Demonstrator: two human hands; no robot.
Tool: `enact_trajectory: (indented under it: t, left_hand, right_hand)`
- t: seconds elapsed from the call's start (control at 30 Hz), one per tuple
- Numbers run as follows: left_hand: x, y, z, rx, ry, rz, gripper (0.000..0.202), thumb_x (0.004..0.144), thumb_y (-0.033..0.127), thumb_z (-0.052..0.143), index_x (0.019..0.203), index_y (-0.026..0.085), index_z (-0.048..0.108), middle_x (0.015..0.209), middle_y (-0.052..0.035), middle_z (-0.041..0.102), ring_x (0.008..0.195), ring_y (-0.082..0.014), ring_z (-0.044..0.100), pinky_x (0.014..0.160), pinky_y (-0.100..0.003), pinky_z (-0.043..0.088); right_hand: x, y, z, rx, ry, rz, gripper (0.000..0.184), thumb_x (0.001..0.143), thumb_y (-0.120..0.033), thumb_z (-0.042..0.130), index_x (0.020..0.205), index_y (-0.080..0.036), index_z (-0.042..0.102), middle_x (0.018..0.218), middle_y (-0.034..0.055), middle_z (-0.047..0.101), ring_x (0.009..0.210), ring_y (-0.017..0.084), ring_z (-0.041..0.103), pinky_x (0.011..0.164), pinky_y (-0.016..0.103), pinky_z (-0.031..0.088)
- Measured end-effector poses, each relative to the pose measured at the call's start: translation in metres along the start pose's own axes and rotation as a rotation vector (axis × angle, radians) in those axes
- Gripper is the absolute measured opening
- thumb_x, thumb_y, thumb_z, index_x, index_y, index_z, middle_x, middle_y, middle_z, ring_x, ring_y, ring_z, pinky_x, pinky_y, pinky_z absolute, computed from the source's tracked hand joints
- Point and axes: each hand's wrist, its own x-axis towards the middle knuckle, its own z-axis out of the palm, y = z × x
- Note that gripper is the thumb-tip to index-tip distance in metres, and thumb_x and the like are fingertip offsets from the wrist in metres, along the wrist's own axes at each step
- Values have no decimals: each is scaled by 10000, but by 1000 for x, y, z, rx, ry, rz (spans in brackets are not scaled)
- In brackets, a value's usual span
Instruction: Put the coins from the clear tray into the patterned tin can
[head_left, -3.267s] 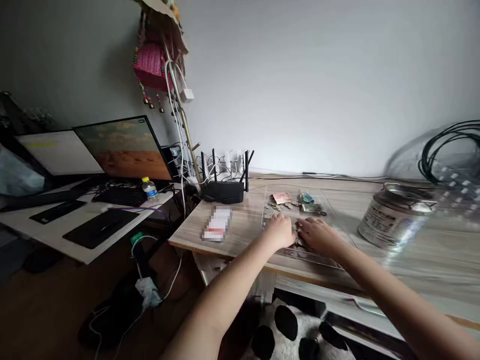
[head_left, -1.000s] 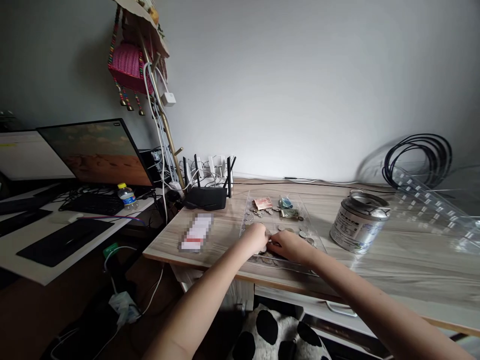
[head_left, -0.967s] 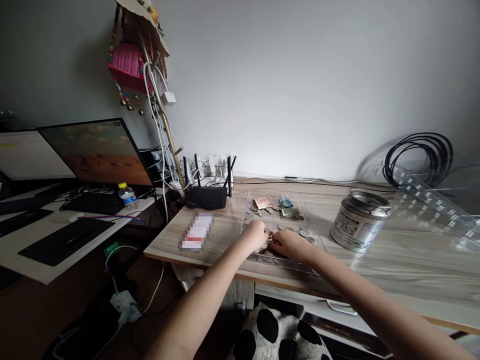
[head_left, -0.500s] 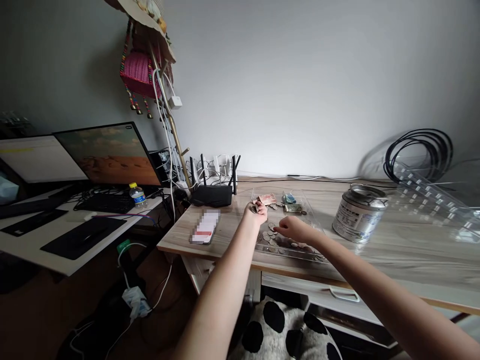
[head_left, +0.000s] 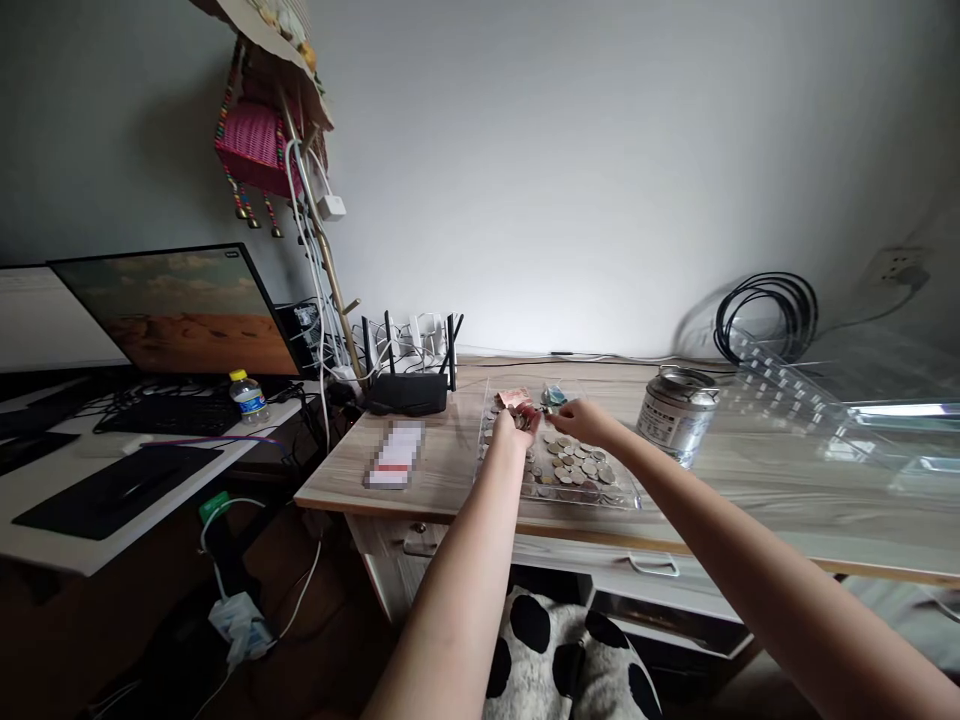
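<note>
My left hand (head_left: 519, 422) is cupped around several coins over a shallow clear plastic tray (head_left: 634, 492). Beside it, my right hand (head_left: 586, 422) has its fingers pinched, with a small coin seemingly at the tips close to the left fingers. Loose silvery and brassy coins (head_left: 574, 460) are scattered over the front part of the tray. Toward its back lie a reddish banknote (head_left: 514, 397) and a crumpled blue-green banknote (head_left: 554, 395). Another note behind the right fingers is mostly hidden.
Right of the tray stands a metal can (head_left: 677, 415). A phone (head_left: 395, 455) lies to the left, with a black router (head_left: 409, 392) behind it. Clear plastic organisers (head_left: 795, 390) and a coiled black cable (head_left: 765, 315) are at the right. A bottle (head_left: 248, 398) stands on the neighbouring desk.
My right hand has moved from the coins up and toward my left hand, and the two now nearly meet. The camera view has shifted right, uncovering more coins.
</note>
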Motion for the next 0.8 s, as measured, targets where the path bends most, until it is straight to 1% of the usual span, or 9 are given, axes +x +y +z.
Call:
enact_trajectory:
  t: [0.1, 0.2, 0.33, 0.47, 0.53, 0.6, 0.67, 0.73, 0.8]
  left_hand:
    - [-3, -6, 2, -51, -33, -103, 178, 753, 90, 330, 632, 138, 452, 576, -13, 489, 550, -85, 521, 581, -257, 480]
    - [-6, -9, 7, -129, -96, -192, 157, 749, 110, 338, 689, 146, 479, 639, -28, 532, 615, -107, 547, 607, -280, 481]
    - [-11, -7, 11, -166, -140, -157, 155, 739, 109, 338, 698, 156, 479, 652, -29, 545, 639, -116, 559, 606, -271, 478]
    - [-14, -5, 12, -210, -78, -134, 141, 738, 102, 348, 664, 157, 455, 603, -14, 521, 586, -100, 540, 586, -247, 475]
    - [-15, -5, 12, -255, -55, -157, 146, 756, 117, 344, 657, 153, 445, 581, -8, 506, 548, -86, 525, 555, -221, 470]
    - [-16, -3, 11, -257, -59, -195, 158, 776, 129, 341, 649, 147, 433, 541, 5, 474, 477, -59, 487, 475, -165, 439]
    - [-18, 0, 10, -228, -84, -241, 173, 788, 121, 343, 634, 138, 420, 484, 30, 410, 371, -22, 389, 360, -107, 343]
    - [-21, 7, 8, -196, -123, -280, 183, 792, 115, 356, 620, 127, 418, 452, 51, 351, 306, 0, 267, 282, -91, 209]
    - [-23, 17, 5, -173, -186, -294, 166, 792, 147, 394, 638, 114, 446, 469, 44, 370, 302, 4, 243, 263, -99, 135]
  right_hand:
    - [15, -10, -9, 29, 9, 33, 404, 753, -436, 376, 599, -131, 593, 526, 41, 558, 454, 90, 449, 454, 213, 301]
    - [28, -24, -10, 53, 4, 46, 330, 735, -379, 437, 604, -132, 613, 558, 51, 588, 465, 97, 483, 474, 214, 331]
    - [35, -37, -4, 71, 21, 43, 288, 726, -321, 457, 577, -133, 618, 547, 58, 597, 464, 109, 508, 487, 218, 362]
    - [31, -36, -4, 85, 77, 2, 234, 711, -279, 471, 603, -136, 621, 571, 55, 610, 499, 112, 525, 495, 206, 367]
    - [27, -33, -6, 96, 121, -25, 241, 729, -285, 450, 648, -141, 625, 619, 54, 623, 530, 108, 533, 506, 198, 368]
    - [19, -30, -9, 103, 175, -43, 254, 748, -304, 427, 719, -149, 626, 696, 56, 633, 580, 111, 543, 529, 199, 372]
    - [6, -27, -12, 104, 247, -77, 260, 758, -326, 415, 782, -166, 618, 765, 53, 633, 632, 118, 547, 555, 206, 377]
    - [-14, -21, -14, 103, 327, -158, 256, 764, -344, 410, 807, -188, 609, 780, 41, 625, 642, 117, 542, 565, 213, 383]
    - [-40, -10, -19, 103, 400, -239, 253, 769, -362, 408, 797, -205, 604, 758, 29, 615, 608, 111, 533, 546, 217, 390]
